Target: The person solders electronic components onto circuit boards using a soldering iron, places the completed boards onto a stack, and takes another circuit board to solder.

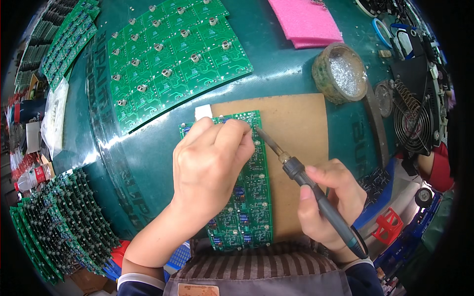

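Observation:
My right hand (338, 195) grips a soldering iron (326, 207) by its dark handle. The iron's metal tip slants up and left to the far right part of a green circuit board (253, 202), close to my left fingertips; whether it touches cannot be told. Over the board's far end, my left hand (210, 153) is closed in a pinch. What its fingers hold, if anything, is hidden. The long board carries many small parts, some blue, and lies on a brown sheet (298, 130). A small white piece (203, 112) lies at the board's far edge.
Green panels (180, 64) with metal connectors lie far left on the green mat (276, 74). A round tub (322, 74) of silvery material stands far right, beside pink foam (308, 22). A coiled iron holder (407, 96) is at right. Stacked boards (64, 222) fill the near left.

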Tool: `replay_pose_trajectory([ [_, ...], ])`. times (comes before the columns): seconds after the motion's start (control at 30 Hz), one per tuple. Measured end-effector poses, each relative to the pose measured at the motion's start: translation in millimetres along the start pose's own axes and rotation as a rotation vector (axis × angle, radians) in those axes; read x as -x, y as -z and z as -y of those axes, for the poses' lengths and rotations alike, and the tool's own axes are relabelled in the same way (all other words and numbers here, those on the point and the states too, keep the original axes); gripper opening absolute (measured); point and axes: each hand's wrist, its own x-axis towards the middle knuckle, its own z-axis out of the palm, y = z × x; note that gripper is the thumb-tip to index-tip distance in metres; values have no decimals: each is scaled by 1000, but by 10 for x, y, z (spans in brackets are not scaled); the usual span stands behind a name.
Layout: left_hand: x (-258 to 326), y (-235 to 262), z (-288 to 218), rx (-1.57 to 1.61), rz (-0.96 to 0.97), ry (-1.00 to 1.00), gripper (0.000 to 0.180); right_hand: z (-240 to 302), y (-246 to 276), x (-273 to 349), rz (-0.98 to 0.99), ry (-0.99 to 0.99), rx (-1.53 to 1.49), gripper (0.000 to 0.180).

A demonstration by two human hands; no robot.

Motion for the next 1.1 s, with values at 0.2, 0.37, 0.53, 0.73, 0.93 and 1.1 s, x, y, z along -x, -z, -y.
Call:
replay_pose_trajectory([
  [0.2, 6, 9, 62, -83, 7, -67, 15, 20, 8, -32, 17, 1, -4, 22],
  [0.37, -24, 67, -26, -79, 76, -2, 15, 23, 28, -16, 10, -31, -9, 23],
  [0.53, -5, 96, -59, -86, 92, 20, 12, 26, 97, 9, -24, -27, -23, 21],
  [0.73, -6, 194, -181, -83, 181, 32, 14, -163, 351, 170, -477, -189, 234, 25],
  [0.93, 252, 183, -262, 46, 182, 102, 14, -254, 411, 256, -308, -188, 330, 25],
  [1.1, 373, 105, -260, -42, 94, 31, 14, 55, 198, 412, -73, 68, -1, 27],
])
